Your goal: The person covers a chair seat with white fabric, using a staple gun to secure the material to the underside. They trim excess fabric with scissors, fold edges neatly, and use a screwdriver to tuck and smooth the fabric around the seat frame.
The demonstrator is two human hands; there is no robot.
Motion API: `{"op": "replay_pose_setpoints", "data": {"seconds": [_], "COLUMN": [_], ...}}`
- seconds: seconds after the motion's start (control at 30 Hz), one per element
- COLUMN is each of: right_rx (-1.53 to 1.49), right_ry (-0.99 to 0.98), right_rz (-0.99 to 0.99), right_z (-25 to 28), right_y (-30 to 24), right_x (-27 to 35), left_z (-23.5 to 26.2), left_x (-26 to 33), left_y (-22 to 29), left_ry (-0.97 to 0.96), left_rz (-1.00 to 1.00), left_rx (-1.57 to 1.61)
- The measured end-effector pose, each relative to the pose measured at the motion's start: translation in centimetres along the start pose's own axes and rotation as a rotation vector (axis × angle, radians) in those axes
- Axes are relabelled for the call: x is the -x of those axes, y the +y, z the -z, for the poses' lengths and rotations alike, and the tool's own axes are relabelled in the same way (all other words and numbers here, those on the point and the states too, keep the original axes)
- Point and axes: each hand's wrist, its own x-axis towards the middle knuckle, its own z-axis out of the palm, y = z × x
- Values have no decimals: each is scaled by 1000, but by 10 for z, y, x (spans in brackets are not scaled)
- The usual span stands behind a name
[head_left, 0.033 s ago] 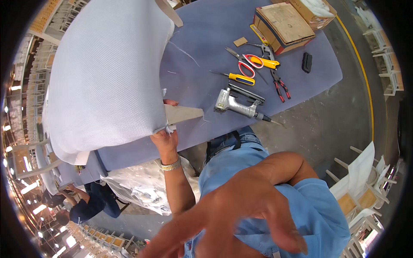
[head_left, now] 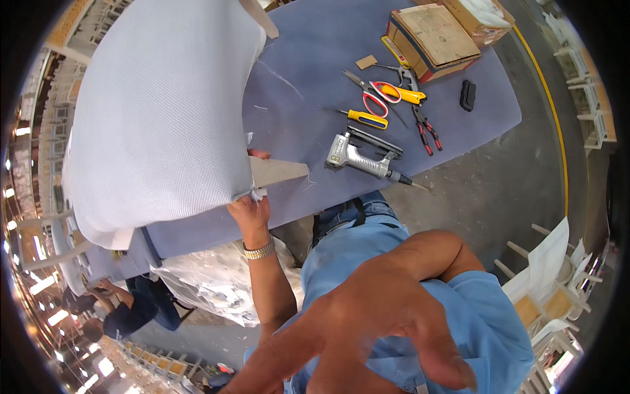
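A large chair (head_left: 157, 118) in pale grey woven fabric lies tipped over on the padded table, its tapered wooden legs sticking out. My left hand (head_left: 249, 211), with a metal-band watch on the wrist, grips the chair's lower corner beside the nearest leg (head_left: 279, 172). Fingertips show on that leg's far side; the rest of the grip is hidden under the chair. Some loose fabric bunches at the corner by my thumb. Close to the camera, my right hand (head_left: 357, 328) is raised in front of my blue shirt, fingers spread, nothing visible in it.
On the blue-grey table (head_left: 302, 39) lie a staple gun (head_left: 361, 154), screwdriver (head_left: 367, 119), red-handled scissors (head_left: 375, 98), yellow cutter (head_left: 405, 95), pliers (head_left: 426, 131) and a black block (head_left: 468, 96). Cardboard boxes (head_left: 436, 43) stand behind. A plastic bag (head_left: 216, 279) sits below; another person (head_left: 134, 308) works at left.
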Motion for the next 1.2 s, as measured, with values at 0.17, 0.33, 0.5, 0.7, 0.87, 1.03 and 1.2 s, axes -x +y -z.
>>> {"op": "replay_pose_setpoints", "data": {"seconds": [0.17, 0.33, 0.5, 0.7, 0.87, 1.03, 1.2], "right_rx": [274, 1845, 2594, 2332, 2388, 2125, 2260], "right_ry": [51, 411, 210, 378, 456, 307, 186], "right_rz": [-449, -1232, -1302, -1620, -1479, -1249, -1424], "right_z": [41, 178, 274, 286, 288, 284, 288], "right_y": [-93, -238, -308, -301, -301, -323, -319], "right_x": [-3, 112, 233, 208, 218, 235, 228], "left_z": [23, 41, 66, 17, -6, -15, -23], "left_x": [24, 69, 106, 92, 83, 79, 71], "left_y": [-12, -23, -65, -24, 4, 11, 5], "left_ry": [0, 89, 464, 684, 638, 663, 600], "left_rz": [21, -7, 13, -9, -128, -60, -126], "left_rx": [144, 95, -749, 398, 341, 297, 115]}}
